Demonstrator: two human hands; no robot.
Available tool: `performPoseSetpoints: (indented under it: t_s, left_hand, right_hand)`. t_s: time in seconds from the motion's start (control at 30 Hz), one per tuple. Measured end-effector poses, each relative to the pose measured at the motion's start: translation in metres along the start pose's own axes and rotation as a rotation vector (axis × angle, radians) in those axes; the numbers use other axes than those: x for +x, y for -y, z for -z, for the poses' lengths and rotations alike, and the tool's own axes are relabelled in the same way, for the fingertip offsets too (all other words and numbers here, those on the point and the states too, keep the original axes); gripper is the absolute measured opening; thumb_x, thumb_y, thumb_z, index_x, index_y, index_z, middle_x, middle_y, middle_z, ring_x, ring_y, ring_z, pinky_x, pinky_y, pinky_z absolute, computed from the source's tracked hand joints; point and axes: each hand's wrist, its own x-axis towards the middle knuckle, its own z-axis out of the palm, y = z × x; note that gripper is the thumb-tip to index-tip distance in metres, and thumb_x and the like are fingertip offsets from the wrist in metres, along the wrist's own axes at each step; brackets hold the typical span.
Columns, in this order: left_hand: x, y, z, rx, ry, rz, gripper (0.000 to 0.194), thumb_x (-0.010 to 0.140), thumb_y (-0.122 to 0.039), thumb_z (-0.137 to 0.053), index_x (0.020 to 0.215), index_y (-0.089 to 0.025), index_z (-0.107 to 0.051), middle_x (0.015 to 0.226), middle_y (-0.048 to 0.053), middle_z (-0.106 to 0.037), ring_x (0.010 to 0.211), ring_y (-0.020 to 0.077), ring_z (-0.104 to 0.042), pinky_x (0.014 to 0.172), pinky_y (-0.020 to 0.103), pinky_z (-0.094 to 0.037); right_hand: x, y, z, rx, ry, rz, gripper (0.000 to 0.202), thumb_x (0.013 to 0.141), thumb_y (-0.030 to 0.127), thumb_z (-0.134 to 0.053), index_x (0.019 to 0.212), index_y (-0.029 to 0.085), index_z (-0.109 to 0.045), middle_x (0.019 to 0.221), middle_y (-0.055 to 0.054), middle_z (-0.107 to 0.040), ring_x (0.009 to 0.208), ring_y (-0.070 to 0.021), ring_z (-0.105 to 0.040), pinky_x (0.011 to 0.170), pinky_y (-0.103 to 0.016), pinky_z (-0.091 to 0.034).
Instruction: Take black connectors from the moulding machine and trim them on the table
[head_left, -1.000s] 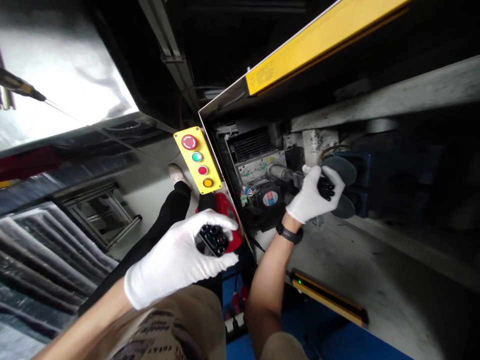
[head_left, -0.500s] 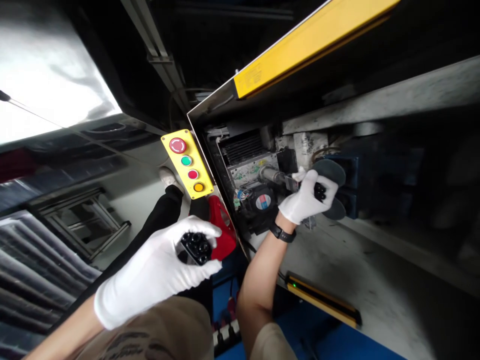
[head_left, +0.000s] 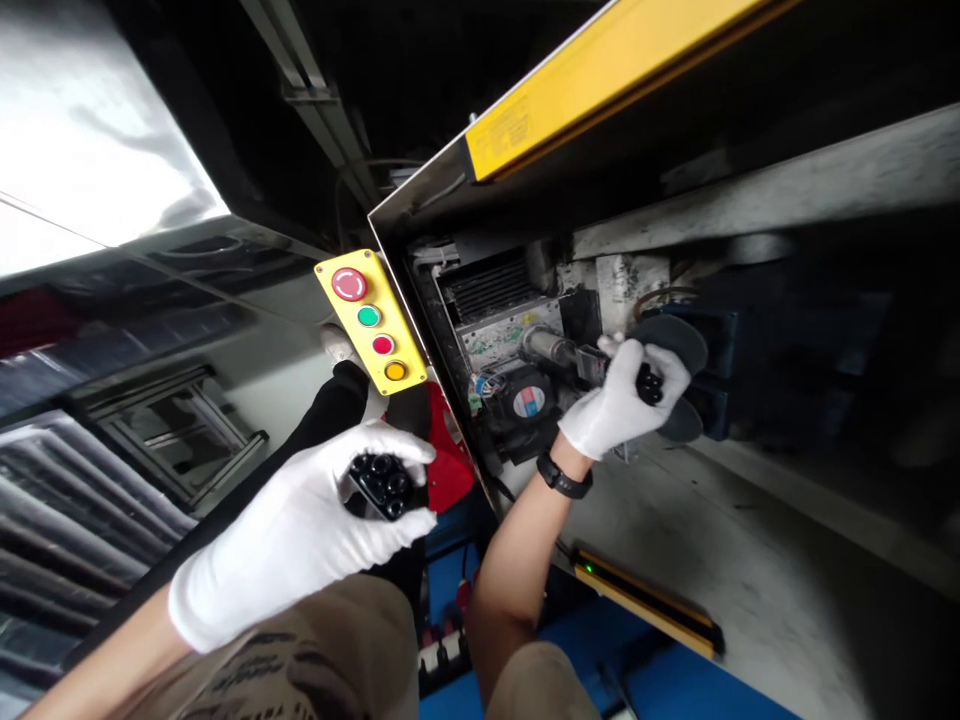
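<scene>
Left hand: the gloved left hand (head_left: 319,505) is holding a black ringed part (head_left: 384,487) in a narrow curve of thumb and fingers, over the lap.
Ringed part, direction: its long axis is running from upper left to lower right; its ringed face is looking up and to the right of the view. The glove is hiding one end.
Rings: at least three are showing on this face.
Right hand: the gloved right hand (head_left: 621,398) is pinching a second black part (head_left: 651,385) inside the machine, just beside the grey discs (head_left: 684,338). The fingers are covering most of it, so I cannot tell its long axis.
Count of black parts: two are showing, one at each hand.
Grey discs: two are standing beyond the right hand.
Yellow control box (head_left: 391,322): one is carrying four buttons, two red, one green, one orange.
Yellow bars (head_left: 592,95): two are showing, one above, one below the right hand.
Wristband (head_left: 564,476): one is circling the right wrist.
</scene>
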Motion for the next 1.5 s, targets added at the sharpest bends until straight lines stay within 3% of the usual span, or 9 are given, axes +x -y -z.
performPoseSetpoints:
  t_s: [0.1,0.3,0.6,0.8,0.9,1.0,1.13,1.33,1.5]
  left_hand:
    - [0.000,0.000,-0.002,0.029,-0.009,-0.053,0.032,0.080,-0.046,-0.090,0.104,-0.027,-0.081,0.103,-0.008,-0.083,0.094,0.0167,-0.082,0.092,0.024,-0.067]
    - [0.002,0.005,-0.005,0.044,-0.002,-0.189,0.034,0.079,-0.045,-0.094,0.108,-0.036,-0.079,0.103,-0.009,-0.084,0.086,0.0172,-0.084,0.075,0.021,-0.070]
    - [-0.008,0.034,-0.003,0.003,-0.047,-0.109,0.037,0.079,-0.048,-0.094,0.110,-0.036,-0.078,0.097,-0.009,-0.083,0.078,0.0166,-0.083,0.070,0.020,-0.070]
    - [-0.009,0.030,-0.004,0.024,-0.065,-0.062,0.033,0.080,-0.046,-0.093,0.107,-0.032,-0.079,0.098,-0.005,-0.084,0.079,0.0167,-0.083,0.074,0.022,-0.072]
    - [-0.008,0.022,-0.008,0.028,-0.066,-0.072,0.032,0.081,-0.050,-0.092,0.105,-0.033,-0.079,0.098,-0.008,-0.083,0.080,0.0160,-0.081,0.071,0.021,-0.070]
    - [-0.007,0.012,-0.012,0.013,-0.020,-0.096,0.030,0.082,-0.046,-0.092,0.104,-0.031,-0.079,0.102,-0.006,-0.084,0.088,0.0180,-0.082,0.078,0.023,-0.071]
    - [-0.009,0.002,-0.014,-0.062,0.061,-0.105,0.025,0.084,-0.036,-0.091,0.104,-0.027,-0.079,0.102,0.000,-0.084,0.088,0.0182,-0.082,0.081,0.024,-0.071]
    - [-0.016,0.012,-0.011,-0.127,0.057,-0.094,0.032,0.086,-0.042,-0.092,0.109,-0.025,-0.079,0.108,0.004,-0.084,0.091,0.0207,-0.082,0.081,0.027,-0.070]
    - [-0.016,0.023,-0.010,-0.174,0.051,-0.092,0.034,0.086,-0.043,-0.092,0.111,-0.024,-0.079,0.106,0.002,-0.083,0.083,0.0179,-0.079,0.087,0.029,-0.069]
  right_hand:
    - [-0.003,0.004,0.002,-0.141,-0.007,-0.012,0.023,0.091,0.023,-0.083,0.108,0.016,-0.069,0.090,-0.004,-0.078,0.081,-0.0220,-0.081,0.087,-0.039,-0.071]
    - [0.000,0.005,-0.002,-0.106,0.005,-0.052,0.026,0.094,0.030,-0.082,0.083,0.021,-0.060,0.071,0.000,-0.074,0.061,-0.0186,-0.076,0.073,-0.037,-0.070]
    - [0.005,0.010,-0.002,-0.144,0.012,-0.002,0.030,0.092,0.026,-0.084,0.080,0.022,-0.057,0.067,0.004,-0.071,0.060,-0.0168,-0.076,0.071,-0.031,-0.068]
    - [0.006,0.015,0.005,-0.159,0.095,-0.045,0.030,0.095,0.029,-0.079,0.083,0.024,-0.052,0.074,0.004,-0.066,0.066,-0.0165,-0.076,0.077,-0.032,-0.066]
    - [0.020,0.035,0.021,-0.435,0.255,-0.021,0.022,0.094,0.037,-0.080,0.095,0.021,-0.064,0.089,0.000,-0.072,0.082,-0.0180,-0.077,0.083,-0.030,-0.062]
    - [0.043,0.063,0.039,-0.813,0.614,-0.007,0.026,0.100,0.048,-0.075,0.112,0.025,-0.078,0.099,-0.003,-0.080,0.095,-0.0233,-0.077,0.092,-0.035,-0.059]
    - [0.067,0.081,0.050,-1.143,0.918,-0.021,0.034,0.101,0.058,-0.072,0.114,0.028,-0.084,0.093,-0.007,-0.083,0.088,-0.0292,-0.077,0.082,-0.037,-0.057]
    - [0.076,0.061,0.056,-1.184,0.993,0.204,0.044,0.095,0.053,-0.078,0.134,0.033,-0.080,0.088,-0.005,-0.083,0.084,-0.0307,-0.079,0.079,-0.037,-0.059]
    - [0.083,0.053,0.061,-1.051,1.078,0.333,0.035,0.096,0.048,-0.075,0.126,0.032,-0.084,0.097,-0.005,-0.086,0.087,-0.0273,-0.081,0.085,-0.036,-0.061]
